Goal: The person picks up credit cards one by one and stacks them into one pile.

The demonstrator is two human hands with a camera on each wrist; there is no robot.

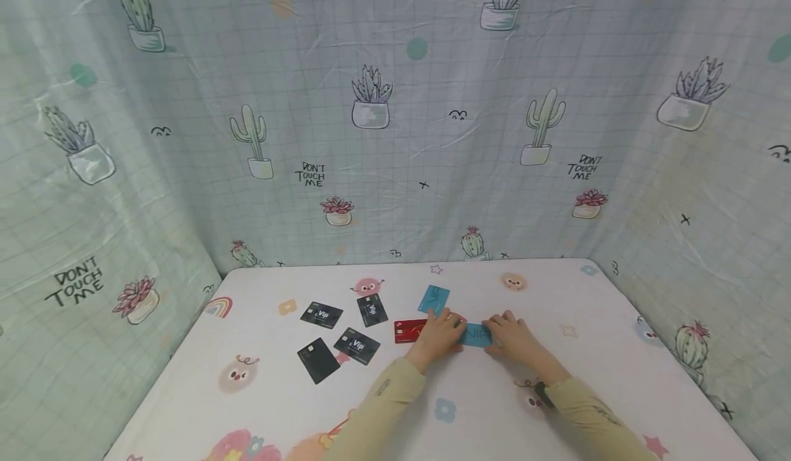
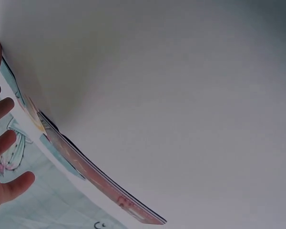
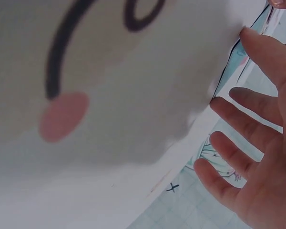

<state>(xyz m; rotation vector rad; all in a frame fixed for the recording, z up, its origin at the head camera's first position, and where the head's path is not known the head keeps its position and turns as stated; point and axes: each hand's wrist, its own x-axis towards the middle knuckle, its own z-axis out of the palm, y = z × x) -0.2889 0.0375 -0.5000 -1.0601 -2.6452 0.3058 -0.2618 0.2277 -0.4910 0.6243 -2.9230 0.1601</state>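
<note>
A blue card (image 1: 477,335) marked VIP lies on the table between my hands. My left hand (image 1: 440,334) holds its left end; the thumb is at the near edge and the other fingers spread beyond. At the right end, my right hand (image 1: 511,337) pinches the card, thumb and a finger at two corners in the right wrist view. A red card (image 1: 408,330) lies just left of my left hand, partly covered by it. Another blue card (image 1: 434,298) lies just beyond that hand. Some red also shows behind the left fingers.
Several black cards lie apart to the left: one at the back left (image 1: 322,315), one turned upright (image 1: 372,310), one nearer (image 1: 357,345), and a plain one (image 1: 318,360). The white printed table (image 1: 482,406) meets a cactus-patterned curtain (image 1: 420,207) at the back and sides.
</note>
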